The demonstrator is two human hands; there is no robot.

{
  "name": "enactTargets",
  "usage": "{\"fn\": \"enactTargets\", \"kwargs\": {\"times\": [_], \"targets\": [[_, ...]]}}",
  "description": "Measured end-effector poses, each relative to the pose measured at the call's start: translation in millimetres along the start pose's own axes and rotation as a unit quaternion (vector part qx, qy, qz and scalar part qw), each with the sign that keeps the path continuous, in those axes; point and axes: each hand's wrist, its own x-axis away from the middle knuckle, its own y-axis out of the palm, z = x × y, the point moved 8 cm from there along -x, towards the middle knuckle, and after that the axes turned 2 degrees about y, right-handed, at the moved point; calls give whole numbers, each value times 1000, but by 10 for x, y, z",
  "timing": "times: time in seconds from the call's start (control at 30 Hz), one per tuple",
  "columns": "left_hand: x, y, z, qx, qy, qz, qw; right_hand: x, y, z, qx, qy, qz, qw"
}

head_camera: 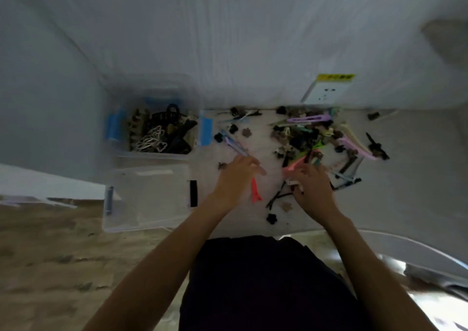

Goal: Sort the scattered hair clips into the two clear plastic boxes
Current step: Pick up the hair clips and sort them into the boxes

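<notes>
The picture is blurred. My left hand (236, 176) is curled on the white table, and a red hair clip (255, 192) sticks out below its fingers. Its fingertips lie next to lilac and blue clips (236, 147). My right hand (312, 187) rests at the near edge of a big pile of mixed clips (314, 133), with its fingers closed on a pink clip (293, 164). At the left stand two clear boxes. The far box (119, 151), with blue latches, holds dark and white clips. The near box (149, 194) looks bare inside.
Small dark and brown flower-shaped clips (272, 218) lie loose near the table's front edge. A white wall socket with a yellow label (326, 90) is behind the pile. A few dark clips (377, 148) lie right of the pile. My dark-clothed lap is below.
</notes>
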Motion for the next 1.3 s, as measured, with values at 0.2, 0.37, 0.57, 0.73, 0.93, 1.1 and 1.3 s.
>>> {"fn": "enactTargets", "kwargs": {"times": [0.2,0.37,0.57,0.73,0.93,1.1,1.3], "targets": [[-63,329,35,-105,78,-31,991,134,204,-70,87,-116,-32,989],[-198,132,6,-81,85,73,990,36,232,-29,73,-105,-30,991],[-422,-166,-449,-131,-84,80,985,-38,-15,-111,-31,-116,23,992],[-528,-30,-661,-162,-111,-52,979,-351,-253,79,-130,3,-2,991],[-644,-59,-652,-149,-85,-73,983,-509,-78,186,41,-91,-97,990],[-771,-55,-477,-180,-32,-42,982,-554,100,179,74,-120,-130,981],[-816,49,-263,-231,36,-17,972,-618,43,174,88,-131,-106,982]]}}
